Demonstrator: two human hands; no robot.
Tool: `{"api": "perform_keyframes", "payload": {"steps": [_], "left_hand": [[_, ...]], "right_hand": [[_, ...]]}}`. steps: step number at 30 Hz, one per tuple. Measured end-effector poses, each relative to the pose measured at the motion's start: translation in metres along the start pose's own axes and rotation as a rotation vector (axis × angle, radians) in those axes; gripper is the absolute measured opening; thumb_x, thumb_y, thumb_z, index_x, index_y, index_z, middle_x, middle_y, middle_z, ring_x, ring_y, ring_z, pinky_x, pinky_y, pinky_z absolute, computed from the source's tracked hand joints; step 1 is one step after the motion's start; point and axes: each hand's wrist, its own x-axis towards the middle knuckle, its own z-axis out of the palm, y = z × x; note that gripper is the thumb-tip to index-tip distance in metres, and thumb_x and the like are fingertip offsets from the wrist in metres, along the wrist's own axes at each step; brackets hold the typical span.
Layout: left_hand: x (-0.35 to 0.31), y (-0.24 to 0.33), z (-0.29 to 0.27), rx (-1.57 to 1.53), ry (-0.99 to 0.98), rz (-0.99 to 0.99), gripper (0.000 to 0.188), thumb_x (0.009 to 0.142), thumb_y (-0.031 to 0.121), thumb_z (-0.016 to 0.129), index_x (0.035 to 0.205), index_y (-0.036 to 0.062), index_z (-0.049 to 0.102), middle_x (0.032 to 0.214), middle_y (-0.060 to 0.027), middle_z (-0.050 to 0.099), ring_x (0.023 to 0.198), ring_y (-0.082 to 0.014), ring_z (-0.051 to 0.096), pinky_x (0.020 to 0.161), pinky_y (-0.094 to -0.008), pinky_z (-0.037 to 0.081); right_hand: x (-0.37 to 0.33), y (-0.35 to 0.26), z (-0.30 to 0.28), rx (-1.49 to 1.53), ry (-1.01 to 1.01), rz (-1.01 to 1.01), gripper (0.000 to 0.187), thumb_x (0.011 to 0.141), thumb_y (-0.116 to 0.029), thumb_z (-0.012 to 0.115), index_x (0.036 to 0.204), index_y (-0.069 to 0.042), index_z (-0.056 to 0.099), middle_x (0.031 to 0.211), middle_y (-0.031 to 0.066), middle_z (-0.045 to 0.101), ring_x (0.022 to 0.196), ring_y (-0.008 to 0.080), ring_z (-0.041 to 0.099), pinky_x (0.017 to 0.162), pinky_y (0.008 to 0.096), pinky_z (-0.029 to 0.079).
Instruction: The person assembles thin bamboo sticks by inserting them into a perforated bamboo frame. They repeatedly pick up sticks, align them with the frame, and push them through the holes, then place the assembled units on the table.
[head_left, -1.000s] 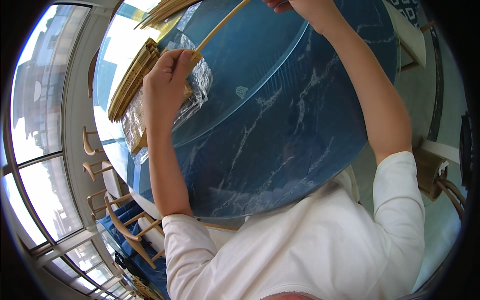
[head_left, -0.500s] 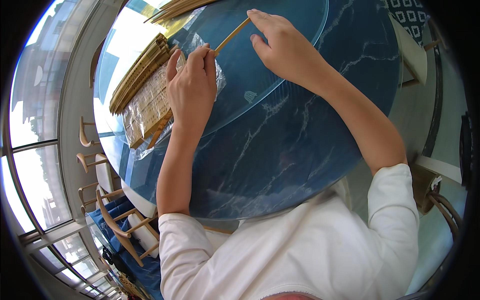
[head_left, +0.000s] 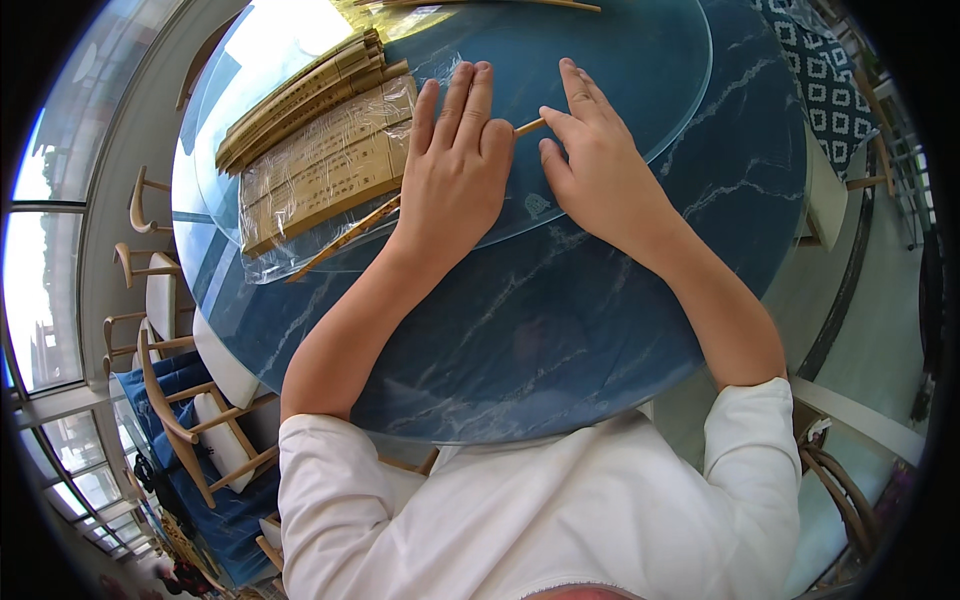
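Note:
A thin yellow bamboo strip [head_left: 529, 127] spans the short gap between my hands, over the glass top. My left hand [head_left: 452, 175] has its bent index finger and thumb on one end, other fingers stretched out. My right hand [head_left: 603, 165] pinches the other end between thumb and index finger. Left of my left wrist lies a mottled brown strip [head_left: 345, 238]; my left hand hides whether it is the same piece. Beside it are a plastic-wrapped panel of bamboo slips [head_left: 325, 170] with dark markings and a bundle of bamboo slips [head_left: 300, 95].
A round glass disc [head_left: 660, 110] rests on the blue marbled table [head_left: 520, 340]. More thin sticks [head_left: 500, 3] lie at the far edge. Wooden chairs [head_left: 225, 430] stand to the left, and a patterned cloth [head_left: 815, 75] hangs over a seat at the far right.
My hands have come closer together, leaving less of the strip showing between them. The left hand's fingers have straightened. The whole view has shifted, uncovering more of the wrapped panel.

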Motion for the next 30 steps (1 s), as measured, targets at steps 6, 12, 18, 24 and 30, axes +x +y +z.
{"api": "perform_keyframes", "payload": {"steps": [6,12,18,24,30], "left_hand": [[0.001,0.0,-0.005,-0.048,-0.022,0.032,0.011,0.102,0.018,0.072,0.103,0.008,0.069,0.158,-0.0166,0.055,0.151,-0.0309,0.049,0.127,-0.0517,0.032],[-0.01,-0.007,-0.022,-0.221,-0.121,-0.056,0.027,0.1,0.026,0.076,0.12,0.0093,0.07,0.152,-0.0127,0.061,0.143,-0.0288,0.056,0.125,-0.0528,0.035],[-0.043,-0.029,-0.042,-0.196,-0.169,-0.163,0.039,0.099,0.028,0.078,0.132,0.0088,0.068,0.149,-0.0133,0.064,0.144,-0.0328,0.056,0.125,-0.0528,0.036],[-0.053,-0.034,-0.046,-0.187,-0.219,-0.219,0.037,0.1,0.031,0.076,0.128,0.0072,0.072,0.158,-0.015,0.056,0.156,-0.0364,0.041,0.128,-0.0532,0.03],[-0.053,-0.031,-0.043,-0.181,-0.193,-0.194,0.032,0.099,0.031,0.077,0.123,0.0089,0.073,0.157,-0.0138,0.057,0.155,-0.0359,0.042,0.129,-0.0539,0.028]], "right_hand": [[0.003,0.001,0.004,0.146,-0.002,-0.082,0.021,0.1,-0.01,0.065,0.115,0.005,0.071,0.157,0.0331,0.05,0.147,0.0466,0.049,0.12,0.0533,0.041],[0.009,0.006,-0.003,0.199,-0.013,-0.108,0.011,0.098,-0.008,0.07,0.104,0.001,0.068,0.151,0.0312,0.056,0.142,0.0454,0.053,0.118,0.0502,0.045],[0.008,0.005,-0.011,0.176,-0.043,-0.076,0.01,0.097,-0.007,0.071,0.101,0.001,0.067,0.15,0.031,0.057,0.141,0.0448,0.055,0.118,0.0488,0.046],[0.011,0.01,-0.031,0.236,-0.191,-0.059,0.011,0.099,-0.009,0.071,0.103,0.001,0.066,0.152,0.03,0.056,0.145,0.0422,0.052,0.118,0.0469,0.046],[0.011,0.022,-0.028,0.321,-0.235,0.019,0.008,0.102,-0.01,0.067,0.107,-0.003,0.067,0.162,0.0207,0.05,0.154,0.0372,0.044,0.121,0.0449,0.043]]}}
